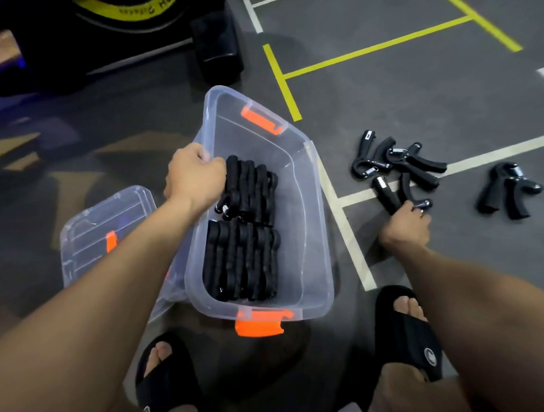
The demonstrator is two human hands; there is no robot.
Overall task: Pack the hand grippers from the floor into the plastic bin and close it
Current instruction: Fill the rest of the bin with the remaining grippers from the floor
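We are crouched over the clear plastic bin (312, 222) at the centre of the frame, which sits tilted, its far end toward the top. Our left hand (193, 181) is curled over the bin's left rim, thumb and fingers wrapped round the wall, holding it steady. Inside, two rows of packed grippers (247, 232) lie side by side against the left wall, with bare floor of the bin on the right. Our right hand (405, 225), at centre right, has its fingers closed round the spring end of a hand gripper (386, 193) lying on the grey floor (415, 81); whether it is lifted yet we cannot tell. Above it in the frame, a loose cluster (397, 163) of more grippers lies tangled, and one lone gripper (509, 190) lies further right. The lid (108, 227) lies at the left of the frame, partly under the bin's edge, with an orange latch (261, 327) at the bin's near end and another at its far end. We judge these grippers light, stiff and springy, with foam handles that give good purchase; taking one by both handles or at the coil should keep it from flopping open. The tangled ones may drag neighbours along, so each wants lifting clear singly. The thin bin wall will flex, so our hold on it needs to remain firm.
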